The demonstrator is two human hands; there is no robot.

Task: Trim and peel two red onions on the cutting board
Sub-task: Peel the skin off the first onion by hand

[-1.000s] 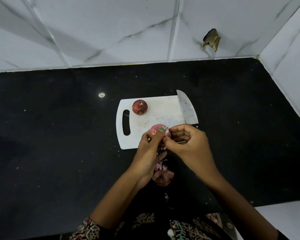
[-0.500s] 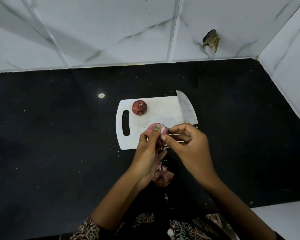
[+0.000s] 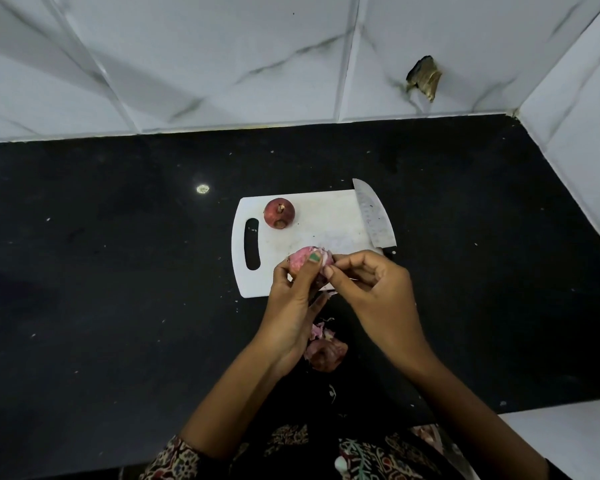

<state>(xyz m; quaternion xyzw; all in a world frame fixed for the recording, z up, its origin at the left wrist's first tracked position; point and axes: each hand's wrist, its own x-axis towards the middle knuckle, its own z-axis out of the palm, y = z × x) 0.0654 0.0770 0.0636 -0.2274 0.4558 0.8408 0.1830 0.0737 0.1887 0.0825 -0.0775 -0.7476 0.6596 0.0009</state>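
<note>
My left hand (image 3: 293, 303) grips a partly peeled pink onion (image 3: 300, 258) above the near edge of the white cutting board (image 3: 323, 230), thumb laid over its top. My right hand (image 3: 371, 289) pinches a flap of the onion's skin at its right side. A second red onion (image 3: 279, 213), still in its dark skin, sits on the board's far left part near the handle slot. A knife (image 3: 373, 214) lies along the board's right edge, blade pointing away, its handle mostly hidden behind my right hand.
A heap of pink onion peels (image 3: 324, 348) lies on the black countertop (image 3: 118, 271) between my wrists. White marble-look tiles (image 3: 222, 64) form the back wall and a side wall on the right. A chipped hole (image 3: 424, 77) marks the back wall.
Both hands with the onion have shifted slightly up and left over the board's near edge. My right fingers keep working at the skin; the other onion and the knife have not moved.
</note>
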